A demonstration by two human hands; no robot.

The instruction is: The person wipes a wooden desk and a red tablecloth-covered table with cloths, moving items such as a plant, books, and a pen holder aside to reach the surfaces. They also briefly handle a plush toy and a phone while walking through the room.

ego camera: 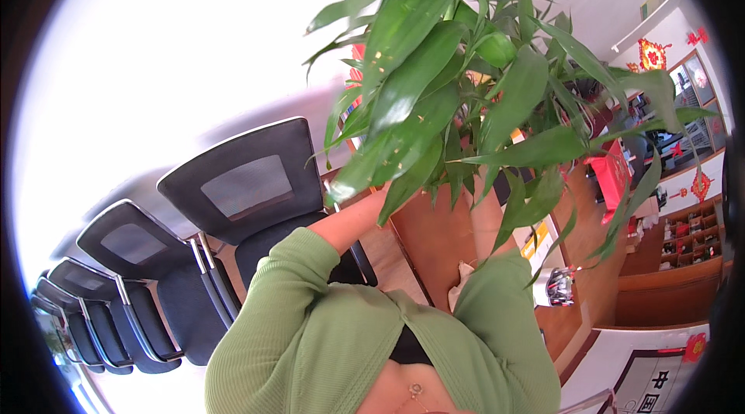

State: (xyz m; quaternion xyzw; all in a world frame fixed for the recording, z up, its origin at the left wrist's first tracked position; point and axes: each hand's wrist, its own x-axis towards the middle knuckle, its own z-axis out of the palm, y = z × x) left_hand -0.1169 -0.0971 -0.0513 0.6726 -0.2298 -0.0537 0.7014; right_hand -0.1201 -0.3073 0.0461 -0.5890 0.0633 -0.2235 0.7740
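A leafy green plant [419,76], like lucky bamboo, fills the upper middle, right in front of me. Its long pointed leaves carry a few small pale specks. My left forearm [355,216] and my right forearm [486,216] reach forward from pushed-up green sleeves and disappear beneath the foliage. Both hands are hidden by the leaves, so what they hold or touch does not show. Below the plant lies a brown wooden tabletop [433,233]. Beside my right sleeve is a pale cloth-like thing [461,283], partly covered.
Several black mesh-back chairs [250,175] line the white wall on the left. Right of my arm, a white holder full of pens [553,287] stands near a yellow-and-white printed item [538,237]. Farther right are a red bag [608,175] and a wooden compartment shelf [691,236].
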